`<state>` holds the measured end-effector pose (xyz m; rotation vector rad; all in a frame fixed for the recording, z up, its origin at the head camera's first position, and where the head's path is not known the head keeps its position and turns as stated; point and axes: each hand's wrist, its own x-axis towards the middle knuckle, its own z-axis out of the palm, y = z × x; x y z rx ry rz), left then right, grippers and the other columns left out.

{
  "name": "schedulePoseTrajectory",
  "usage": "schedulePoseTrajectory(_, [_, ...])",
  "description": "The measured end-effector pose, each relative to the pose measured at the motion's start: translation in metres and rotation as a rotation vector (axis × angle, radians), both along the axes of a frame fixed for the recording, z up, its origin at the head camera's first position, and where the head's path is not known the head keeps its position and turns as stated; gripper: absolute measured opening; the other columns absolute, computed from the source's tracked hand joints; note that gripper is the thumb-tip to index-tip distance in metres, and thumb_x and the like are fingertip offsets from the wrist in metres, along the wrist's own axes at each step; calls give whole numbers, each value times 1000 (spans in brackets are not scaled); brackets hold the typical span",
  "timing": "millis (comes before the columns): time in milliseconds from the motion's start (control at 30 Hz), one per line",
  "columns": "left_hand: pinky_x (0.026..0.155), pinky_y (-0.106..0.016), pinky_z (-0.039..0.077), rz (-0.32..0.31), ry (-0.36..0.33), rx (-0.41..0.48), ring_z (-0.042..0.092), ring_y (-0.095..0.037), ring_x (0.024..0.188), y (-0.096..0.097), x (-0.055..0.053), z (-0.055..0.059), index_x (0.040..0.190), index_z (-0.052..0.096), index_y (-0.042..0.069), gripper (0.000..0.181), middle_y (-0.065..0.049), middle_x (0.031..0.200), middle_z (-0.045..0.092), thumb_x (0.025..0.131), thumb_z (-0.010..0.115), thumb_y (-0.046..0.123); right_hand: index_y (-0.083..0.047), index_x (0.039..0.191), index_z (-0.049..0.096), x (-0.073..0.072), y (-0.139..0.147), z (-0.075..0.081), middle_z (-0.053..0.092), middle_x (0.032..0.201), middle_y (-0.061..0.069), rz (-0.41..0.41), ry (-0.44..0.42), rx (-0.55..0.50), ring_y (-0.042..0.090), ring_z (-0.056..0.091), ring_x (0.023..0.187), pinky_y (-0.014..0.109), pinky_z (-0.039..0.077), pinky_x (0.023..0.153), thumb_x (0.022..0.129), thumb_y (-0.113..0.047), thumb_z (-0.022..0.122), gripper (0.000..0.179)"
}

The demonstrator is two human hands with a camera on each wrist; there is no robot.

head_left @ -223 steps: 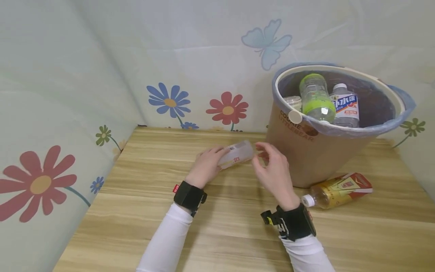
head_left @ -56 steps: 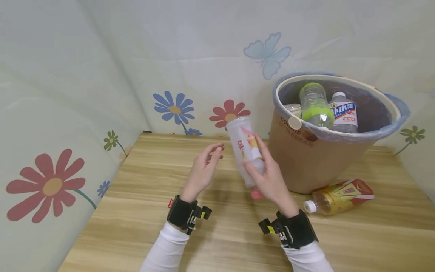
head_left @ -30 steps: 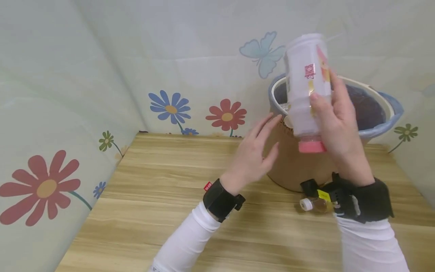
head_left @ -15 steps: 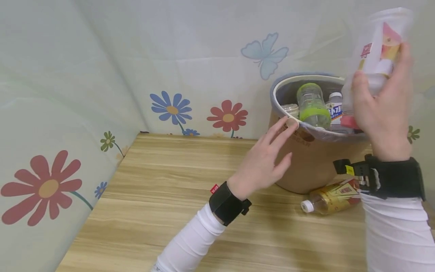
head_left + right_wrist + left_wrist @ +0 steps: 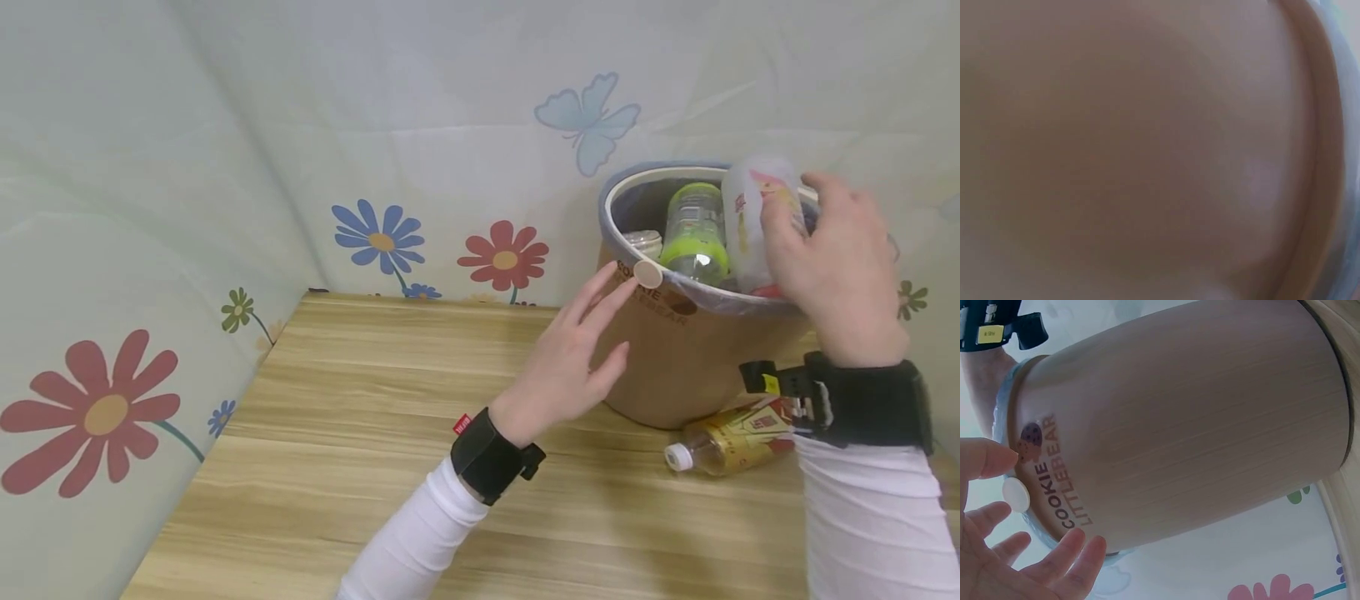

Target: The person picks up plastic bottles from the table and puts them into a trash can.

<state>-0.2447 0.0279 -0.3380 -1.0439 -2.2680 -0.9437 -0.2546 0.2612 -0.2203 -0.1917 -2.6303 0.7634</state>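
Note:
A white plastic bottle [image 5: 752,218] with a fruit label stands cap-down in the mouth of the brown bin [image 5: 678,358]. My right hand [image 5: 843,258] holds it from the right, thumb in front and fingers behind; its pink cap is mostly hidden by the bin's rim. My left hand [image 5: 558,362] is spread with nothing in it, fingertips close by the round cream handle knob [image 5: 648,273]. In the left wrist view the fingers [image 5: 1063,556] lie in front of the bin's lettering. Only the bin's side and lined rim fill the right wrist view.
A clear green-lidded bottle [image 5: 693,233] and a pale container [image 5: 643,242] sit in the bin. Below my right wrist, an orange-labelled bottle [image 5: 727,442] with a white cap lies on the wooden table [image 5: 360,433]. Flower-printed fabric [image 5: 420,100] stands behind.
The white bottle, in both hands' reach over the table earlier, was raised by my right hand, carried right and lowered into the bin's mouth. My left hand moved right, near the rim.

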Motion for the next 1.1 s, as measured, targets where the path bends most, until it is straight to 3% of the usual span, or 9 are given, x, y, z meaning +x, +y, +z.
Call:
schedulePoseTrajectory(100, [105, -26, 37, 3, -17, 21, 40, -15, 128, -5, 1, -4, 149, 28, 15, 64, -4, 157, 15, 91, 56, 18, -8, 149, 27, 3, -4, -3, 34, 140, 32, 16, 66, -2, 52, 31, 120, 69, 26, 89, 95, -42, 34, 64])
schedulePoseTrajectory(233, [103, -31, 40, 35, -42, 36, 42, -18, 128, -14, 5, -8, 149, 27, 16, 64, -3, 157, 17, 92, 55, 18, -7, 141, 44, 10, -16, -9, 46, 128, 30, 44, 239, -26, 45, 39, 114, 60, 30, 86, 92, -31, 41, 55])
schedulePoseTrajectory(333, [105, -33, 39, 57, -39, 58, 41, -18, 130, -22, 7, -12, 148, 30, 15, 61, -2, 156, 20, 92, 55, 18, -8, 129, 59, 15, -27, -17, 56, 119, 24, 68, 417, -63, 36, 48, 103, 37, 38, 85, 89, -25, 46, 45])
schedulePoseTrajectory(433, [102, -33, 42, 71, -37, 91, 39, -17, 131, -30, 9, -17, 144, 38, 13, 55, -3, 154, 25, 92, 55, 17, -5, 114, 68, 20, -40, -27, 64, 107, 19, 117, 612, -113, 12, 56, 90, 12, 38, 77, 87, -17, 51, 34])
schedulePoseTrajectory(500, [85, -29, 51, 87, -48, 117, 40, -17, 130, -36, 11, -20, 141, 43, 13, 51, -3, 152, 28, 92, 55, 16, 2, 105, 69, 26, -50, -34, 67, 100, 19, 168, 703, -155, 0, 54, 82, 6, 39, 71, 86, -11, 52, 29])
schedulePoseTrajectory(600, [61, -24, 50, 105, -68, 156, 40, -19, 131, -44, 13, -26, 137, 47, 12, 46, -3, 151, 30, 92, 56, 15, 7, 96, 69, 37, -68, -46, 67, 90, 20, 243, 786, -228, -9, 51, 74, 8, 40, 67, 84, -2, 53, 22])
schedulePoseTrajectory(667, [56, -23, 47, 114, -75, 184, 42, -20, 129, -49, 14, -31, 135, 49, 11, 45, -3, 150, 32, 91, 57, 13, 9, 93, 68, 44, -79, -55, 67, 86, 20, 299, 806, -271, -4, 53, 73, 11, 41, 68, 84, 0, 54, 19])
schedulePoseTrajectory(833, [86, -32, 51, 131, -72, 195, 43, -22, 129, -59, 15, -38, 131, 53, 9, 41, -6, 147, 37, 90, 57, 11, 10, 92, 68, 51, -99, -89, 66, 82, 19, 410, 786, -355, 4, 55, 75, 14, 44, 70, 84, 5, 55, 16])
schedulePoseTrajectory(1100, [95, -32, 47, 161, -120, 98, 52, -16, 118, -69, 10, -47, 123, 59, 9, 30, -5, 129, 55, 94, 54, 17, 0, 95, 69, 38, -114, -149, 67, 85, 9, 483, 616, -341, 11, 57, 75, 16, 46, 67, 85, 5, 57, 16])
